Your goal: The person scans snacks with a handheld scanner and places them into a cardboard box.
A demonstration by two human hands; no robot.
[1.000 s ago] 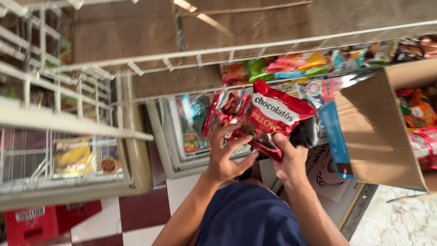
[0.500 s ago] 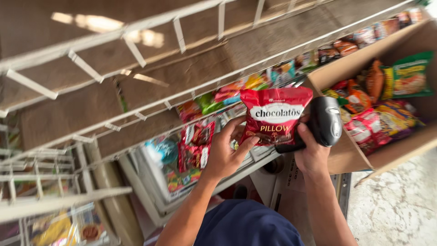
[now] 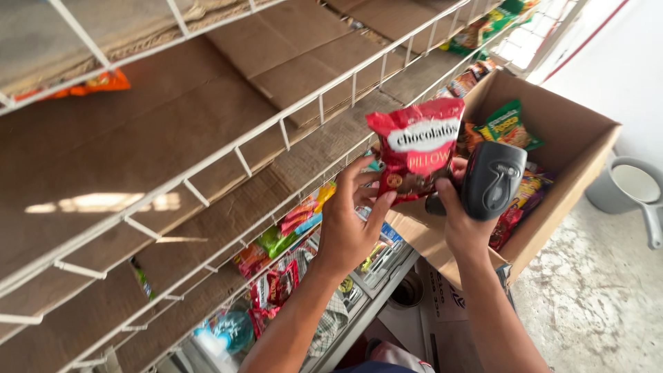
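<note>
My left hand [image 3: 349,221] pinches the lower edge of a red snack bag [image 3: 418,148] with a white label band, held upright in front of the wire shelves. Beside it, my right hand [image 3: 464,221] grips a dark grey handheld scanner [image 3: 492,181], and its fingers also touch the bag's lower right corner. The scanner's head sits just right of the bag. Both forearms rise from the bottom of the view.
White wire shelves [image 3: 276,128] lined with brown cardboard slope across the left and top. Lower shelves hold several colourful snack packets [image 3: 283,224]. An open cardboard box [image 3: 570,162] of snack bags stands at right, a grey bucket [image 3: 632,186] beyond it on the speckled floor.
The view has swung upward and left along the shelves. Both hands have lifted the red bag and scanner higher, and the box now lies to the right.
</note>
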